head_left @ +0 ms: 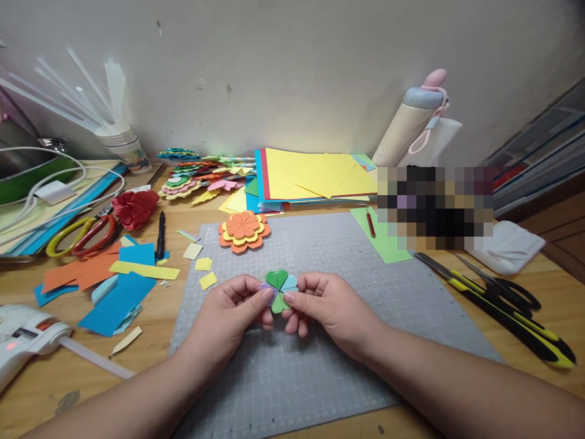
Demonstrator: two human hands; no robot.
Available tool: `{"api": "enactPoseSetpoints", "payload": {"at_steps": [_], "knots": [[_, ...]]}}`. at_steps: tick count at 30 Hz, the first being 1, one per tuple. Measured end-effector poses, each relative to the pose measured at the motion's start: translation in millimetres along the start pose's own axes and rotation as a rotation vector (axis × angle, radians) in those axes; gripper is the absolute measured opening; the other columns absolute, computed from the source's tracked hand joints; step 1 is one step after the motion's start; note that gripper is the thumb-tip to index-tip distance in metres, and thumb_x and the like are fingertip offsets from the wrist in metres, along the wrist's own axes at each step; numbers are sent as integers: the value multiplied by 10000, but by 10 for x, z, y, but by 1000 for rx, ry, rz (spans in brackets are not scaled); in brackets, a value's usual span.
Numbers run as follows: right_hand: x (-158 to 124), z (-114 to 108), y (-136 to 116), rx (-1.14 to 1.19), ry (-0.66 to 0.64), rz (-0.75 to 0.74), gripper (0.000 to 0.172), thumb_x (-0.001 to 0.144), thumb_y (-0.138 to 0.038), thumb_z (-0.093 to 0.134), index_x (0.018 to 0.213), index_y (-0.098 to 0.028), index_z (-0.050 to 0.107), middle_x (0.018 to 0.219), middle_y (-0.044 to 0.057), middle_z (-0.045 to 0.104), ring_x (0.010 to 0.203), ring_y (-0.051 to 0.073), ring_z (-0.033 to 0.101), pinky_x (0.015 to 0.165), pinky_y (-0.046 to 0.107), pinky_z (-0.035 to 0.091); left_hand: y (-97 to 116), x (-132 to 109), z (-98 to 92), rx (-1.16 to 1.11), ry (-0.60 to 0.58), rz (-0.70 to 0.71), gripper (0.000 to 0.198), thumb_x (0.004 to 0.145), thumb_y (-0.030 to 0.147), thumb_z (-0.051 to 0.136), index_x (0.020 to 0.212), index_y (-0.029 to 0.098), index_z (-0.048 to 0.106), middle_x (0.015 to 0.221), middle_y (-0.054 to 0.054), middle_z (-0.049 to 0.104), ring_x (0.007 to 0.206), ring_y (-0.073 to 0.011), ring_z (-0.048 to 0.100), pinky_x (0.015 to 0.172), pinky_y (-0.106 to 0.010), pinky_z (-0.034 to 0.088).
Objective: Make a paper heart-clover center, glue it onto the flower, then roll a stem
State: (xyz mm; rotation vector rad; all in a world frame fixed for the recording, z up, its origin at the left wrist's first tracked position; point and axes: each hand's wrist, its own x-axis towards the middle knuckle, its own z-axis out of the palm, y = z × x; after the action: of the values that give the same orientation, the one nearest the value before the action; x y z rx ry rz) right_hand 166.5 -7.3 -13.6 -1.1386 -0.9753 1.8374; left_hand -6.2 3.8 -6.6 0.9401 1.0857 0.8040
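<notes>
Holding 4-color flower (pixel 280 290), sticks (pixel 116 94) in stacked cups (pixel 125 149)

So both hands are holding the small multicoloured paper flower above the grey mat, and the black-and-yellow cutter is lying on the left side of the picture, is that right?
Not quite: the black-and-yellow cutter lies on the right side of the head view. The rest holds: the left hand and right hand hold the small multicoloured paper flower above the grey mat.

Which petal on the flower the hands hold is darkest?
The dark green, heart-shaped paper petal at the top; the purple paper petal left, light blue paper petal right and light green paper petal below are paler.
</notes>
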Motion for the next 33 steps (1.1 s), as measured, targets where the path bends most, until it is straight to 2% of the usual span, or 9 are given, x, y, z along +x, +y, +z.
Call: {"api": "enactPoseSetpoints", "payload": {"at_steps": [26, 33], "knots": [[1, -3, 5, -2, 21, -36, 317, 716, -404, 766, 666, -161, 567, 608, -4, 669, 514, 112, 634, 484, 223, 477, -3, 3, -5, -37, -6, -8, 268, 676, 368, 788, 678, 149, 634, 513, 17, 645, 488, -83, 563, 541, -205, 461], [-3, 5, -3, -12, -12, -16, 330, 720, -420, 757, 672, -167, 552, 610, 8, 675, 514, 108, 625, 506, 232, 485, -4, -11, 6, -47, -17, 16, 262, 645, 267, 810, 698, 162, 576, 569, 44, 629, 508, -73, 563, 528, -193, 441]]}}
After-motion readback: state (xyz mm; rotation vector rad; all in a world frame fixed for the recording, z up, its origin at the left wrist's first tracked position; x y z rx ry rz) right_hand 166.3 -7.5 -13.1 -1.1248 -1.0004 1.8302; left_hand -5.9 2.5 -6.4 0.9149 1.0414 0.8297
